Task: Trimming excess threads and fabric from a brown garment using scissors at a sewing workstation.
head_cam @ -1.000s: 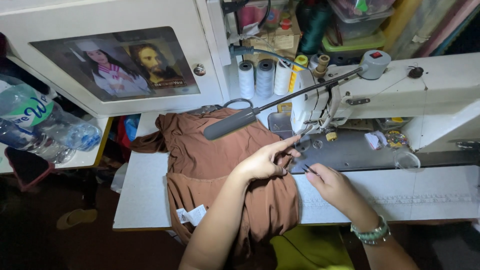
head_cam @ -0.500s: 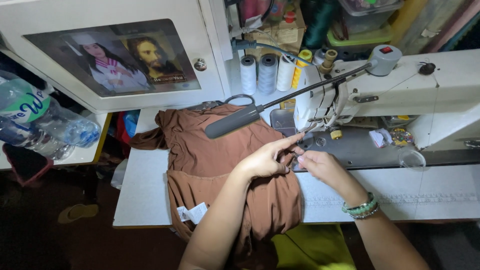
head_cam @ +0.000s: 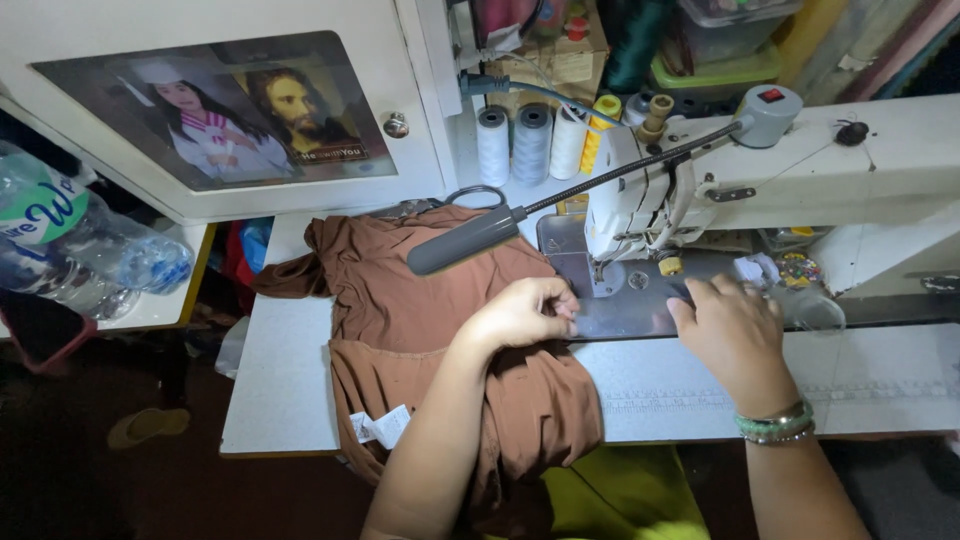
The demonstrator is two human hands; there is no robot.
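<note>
Your white sewing machine [head_cam: 800,180] stands along the bench's back edge. The crumpled brown cloth garment [head_cam: 420,310] drapes over the front edge. Your left hand [head_cam: 520,312] pinches its fabric by the needle plate; your right hand [head_cam: 735,330] rests flat, open, holding nothing.

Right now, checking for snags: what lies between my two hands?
Head view: only the bare grey machine bed separates left hand from right hand.

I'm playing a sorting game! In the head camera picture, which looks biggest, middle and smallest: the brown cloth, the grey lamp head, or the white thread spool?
1. Brown cloth, spread over the table, biggest by far.
2. Grey lamp head.
3. White thread spool.
The lamp head sits nearer the camera, so these two are close; that order is unsure.
</note>
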